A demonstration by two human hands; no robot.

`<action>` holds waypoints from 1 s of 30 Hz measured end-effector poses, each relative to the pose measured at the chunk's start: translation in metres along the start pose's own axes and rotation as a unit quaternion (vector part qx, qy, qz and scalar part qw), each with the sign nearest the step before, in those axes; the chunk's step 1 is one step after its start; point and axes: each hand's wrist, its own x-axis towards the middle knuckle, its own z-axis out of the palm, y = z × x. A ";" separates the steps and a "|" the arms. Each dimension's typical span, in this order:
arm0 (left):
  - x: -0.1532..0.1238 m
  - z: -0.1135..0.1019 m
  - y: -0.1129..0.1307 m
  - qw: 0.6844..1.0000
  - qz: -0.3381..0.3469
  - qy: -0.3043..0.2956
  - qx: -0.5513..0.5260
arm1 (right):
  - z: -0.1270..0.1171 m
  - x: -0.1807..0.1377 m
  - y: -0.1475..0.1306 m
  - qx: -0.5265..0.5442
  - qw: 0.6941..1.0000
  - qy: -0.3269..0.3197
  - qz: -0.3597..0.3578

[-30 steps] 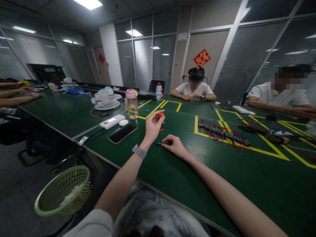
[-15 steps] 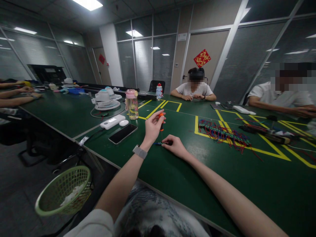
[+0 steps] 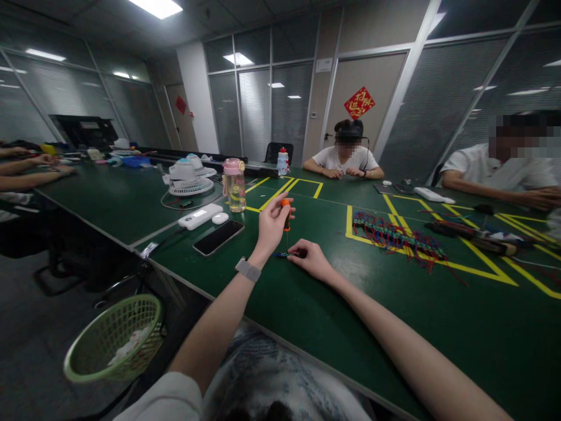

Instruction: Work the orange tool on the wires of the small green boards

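Note:
My left hand (image 3: 272, 221) is closed around the orange and black handle of a screwdriver (image 3: 286, 217), which stands upright with its thin shaft pointing down. The tip meets a small circuit board (image 3: 283, 255) lying on the green table (image 3: 280, 298). With fingertips pinched at the board's right end, my right hand (image 3: 310, 258) holds it against the table. A small dark part shows under the right fingers; I cannot make out what it is.
Left of my hands lie a phone (image 3: 218, 238), a white power strip (image 3: 200, 216) and a pink-lidded bottle (image 3: 234, 185). A row of wired circuit boards (image 3: 397, 235) is at right. Co-workers sit across the table. A green basket (image 3: 114, 339) stands on the floor.
The fingers of my left hand have shifted slightly around the screwdriver handle. My right hand and the board stay in place.

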 end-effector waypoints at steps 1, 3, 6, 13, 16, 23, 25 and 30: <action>0.000 -0.001 0.001 1.000 0.011 0.010 0.027 | 0.000 0.000 0.000 -0.001 1.000 0.000 0.000; -0.001 -0.003 0.003 0.994 0.046 0.029 0.096 | 0.000 0.000 -0.001 -0.002 1.000 -0.001 -0.001; -0.002 -0.005 0.006 0.982 0.081 0.049 0.163 | 0.000 0.000 -0.001 -0.002 1.000 0.000 -0.003; 0.000 0.000 0.002 1.000 0.003 -0.012 -0.022 | 0.000 0.000 -0.001 0.003 1.000 0.001 0.000; 0.000 0.001 0.001 1.000 -0.010 0.019 -0.018 | 0.000 0.000 -0.001 0.005 1.000 0.002 0.003; -0.001 -0.005 0.006 0.981 0.086 0.071 0.159 | 0.000 0.000 -0.003 0.006 1.000 0.003 0.001; 0.000 -0.005 0.005 0.985 0.080 0.041 0.145 | 0.000 0.000 -0.001 0.004 1.000 0.004 0.001; 0.002 -0.001 0.000 1.000 -0.002 -0.017 -0.016 | 0.002 0.001 0.003 0.008 1.000 0.001 0.001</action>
